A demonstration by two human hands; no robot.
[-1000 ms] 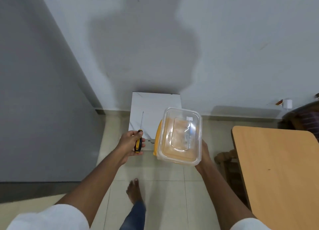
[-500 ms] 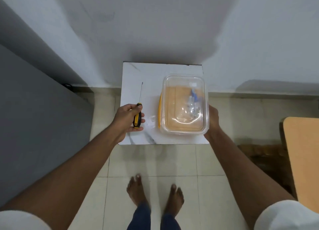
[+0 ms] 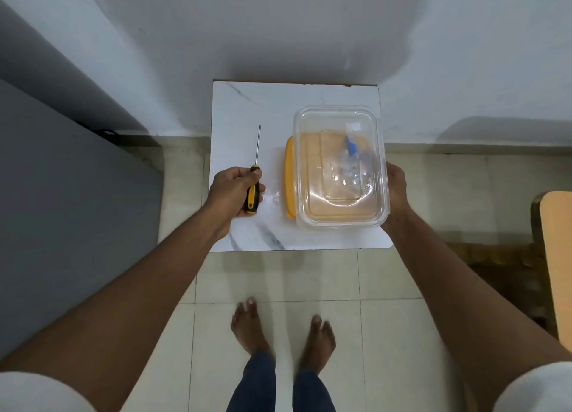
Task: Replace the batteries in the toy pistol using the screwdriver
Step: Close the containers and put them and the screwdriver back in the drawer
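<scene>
I read this as the very start: the kit is being set down on the small white marble-patterned table (image 3: 247, 108), and nothing has been opened yet. My left hand (image 3: 230, 192), at about 9 o'clock on the tabletop, has its fingers curled tight round the black-and-yellow handle of the screwdriver (image 3: 254, 176), whose thin shaft points toward 12 o'clock. Whether the tool already lies on the surface or is just above it, I cannot tell.

My right hand (image 3: 396, 192) grips the 3 o'clock edge of the clear plastic box (image 3: 340, 164); most of its fingers are hidden behind the box wall, so I can only say they clasp that side. The box sits over a yellow lid (image 3: 289, 176), which shows along its 9 o'clock side.

The toy pistol should be inside the box. Through the blurred plastic I make out only a blue piece (image 3: 351, 140) and some clear shapes near the centre, too unclear to name.

Next, I judge, both hands must let go, then the right one lifts the contents out so the battery cover screw can be found.

Count: one screwdriver, one box, one lid, one table, two hands. No batteries are visible.
</scene>
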